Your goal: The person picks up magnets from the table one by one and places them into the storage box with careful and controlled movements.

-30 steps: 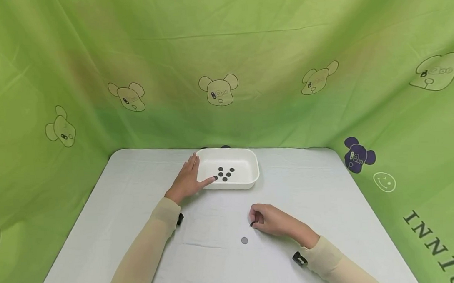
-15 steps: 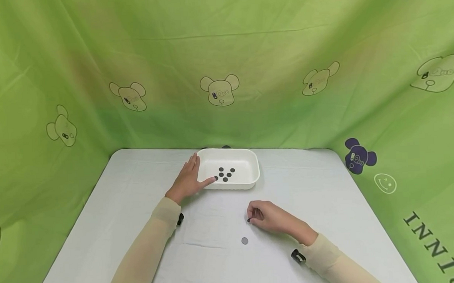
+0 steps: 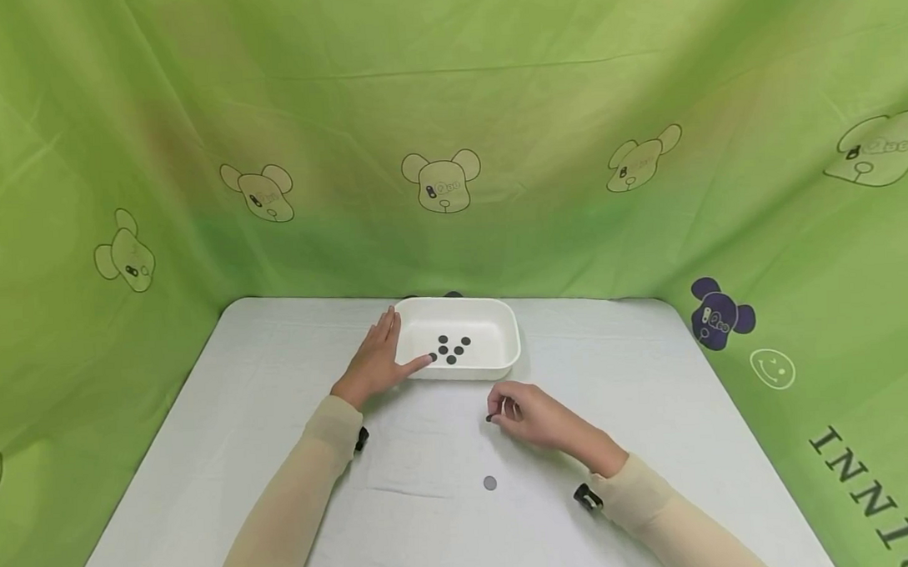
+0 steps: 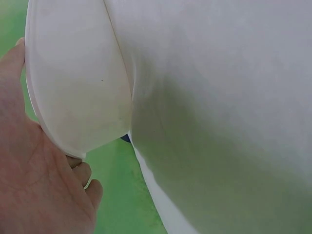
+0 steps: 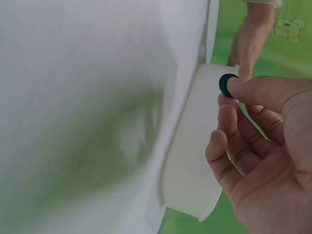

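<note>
My right hand (image 3: 532, 416) pinches a small round black disc (image 5: 226, 85) between thumb and index finger, over the table in front of the tray. In the right wrist view the other fingers are loosely bent. A white rectangular tray (image 3: 495, 370) stands near the table's back edge, with several dark discs (image 3: 459, 350) lying flat on its floor. At its left end my left hand (image 3: 373, 366) rests against the rim, fingers straight along the side and thumb stretched over the front corner. A single grey disc (image 3: 490, 483) lies on the table, nearer than my right hand.
A white cloth covers the table (image 3: 291, 339). Green fabric (image 3: 453, 258) with printed bear heads hangs behind it and at both sides. Each wrist carries a small black device, such as the one below the right sleeve (image 3: 650, 510).
My right hand has lifted and moved forward toward the tray and slightly left, carrying the black disc. The left hand, tray and grey disc stay where they were.
</note>
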{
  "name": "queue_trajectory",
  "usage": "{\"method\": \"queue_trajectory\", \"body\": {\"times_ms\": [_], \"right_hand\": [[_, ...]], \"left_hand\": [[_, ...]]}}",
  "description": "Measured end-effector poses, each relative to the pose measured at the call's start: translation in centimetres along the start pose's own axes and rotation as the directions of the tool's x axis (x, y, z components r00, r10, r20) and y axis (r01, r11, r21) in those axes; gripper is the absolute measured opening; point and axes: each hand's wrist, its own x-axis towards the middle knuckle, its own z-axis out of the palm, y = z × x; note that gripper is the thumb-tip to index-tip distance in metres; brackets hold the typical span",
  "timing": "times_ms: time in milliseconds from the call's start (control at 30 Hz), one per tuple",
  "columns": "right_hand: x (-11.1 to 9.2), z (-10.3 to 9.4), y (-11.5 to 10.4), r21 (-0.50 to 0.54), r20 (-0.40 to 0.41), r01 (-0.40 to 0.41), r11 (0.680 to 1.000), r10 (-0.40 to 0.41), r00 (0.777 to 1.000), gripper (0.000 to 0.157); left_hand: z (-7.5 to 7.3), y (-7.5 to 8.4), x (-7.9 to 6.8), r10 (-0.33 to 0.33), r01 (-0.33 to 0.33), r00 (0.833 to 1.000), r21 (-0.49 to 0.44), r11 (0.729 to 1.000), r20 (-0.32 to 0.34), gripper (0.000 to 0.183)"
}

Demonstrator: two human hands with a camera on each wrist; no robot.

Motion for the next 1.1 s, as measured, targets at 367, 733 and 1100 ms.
{"method": "queue_trajectory", "body": {"times_ms": [367, 733, 1100], "right_hand": [[1.9, -1.1, 0.6, 0.008, -0.114, 0.051, 0.999, -0.05, 0.992, 0.016], [3.5, -1.8, 1.1, -0.017, -0.146, 0.033, 0.999, -0.035, 0.989, 0.017], [5.0, -2.1, 1.6, -0.008, -0.167, 0.04, 0.999, -0.041, 0.985, 0.017]], "left_hand": [[0.1, -0.1, 0.2, 0.004, -0.004, 1.0, -0.009, 1.0, -0.017, 0.116], [0.2, -0.1, 0.2, 0.004, -0.004, 1.0, -0.007, 1.0, -0.013, 0.117], [0.0, 0.0, 0.0, 0.006, -0.006, 1.0, -0.003, 1.0, -0.009, 0.117]]}}
